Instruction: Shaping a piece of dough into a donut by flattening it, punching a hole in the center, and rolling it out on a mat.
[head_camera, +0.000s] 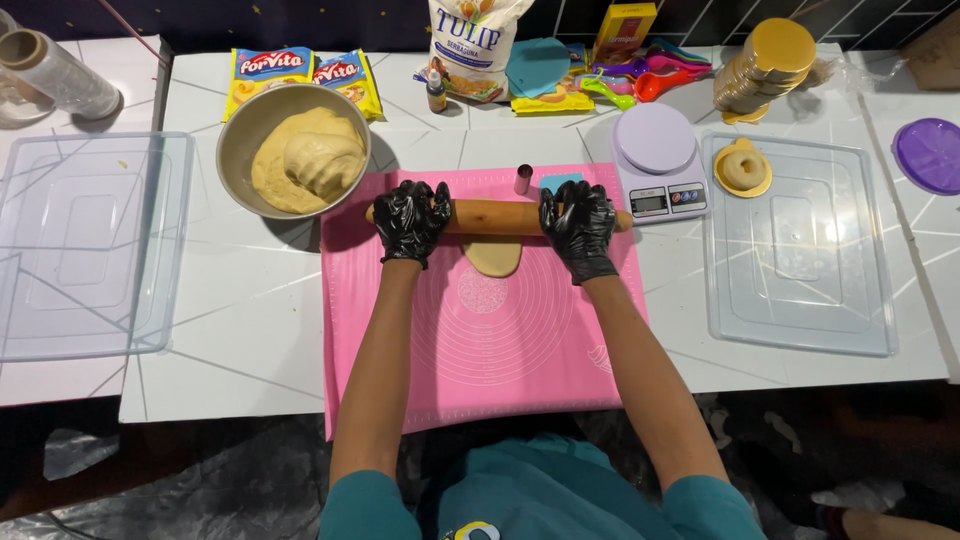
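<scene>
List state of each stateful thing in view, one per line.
left hand: gloved, gripping rolling pin
right hand: gloved, gripping rolling pin
rolling pin: lying across dough piece
dough piece: partly flattened on pink mat
metal bowl: holds dough
scale: platform bare
gold tin: open, holds a pastry ring

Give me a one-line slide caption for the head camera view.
Two gloved hands, left hand and right hand, press a wooden rolling pin over a small dough piece on a pink mat.

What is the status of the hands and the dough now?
Left hand, right hand gripping rolling pin. Dough piece under it on pink mat. Metal cutter just beyond.
</scene>
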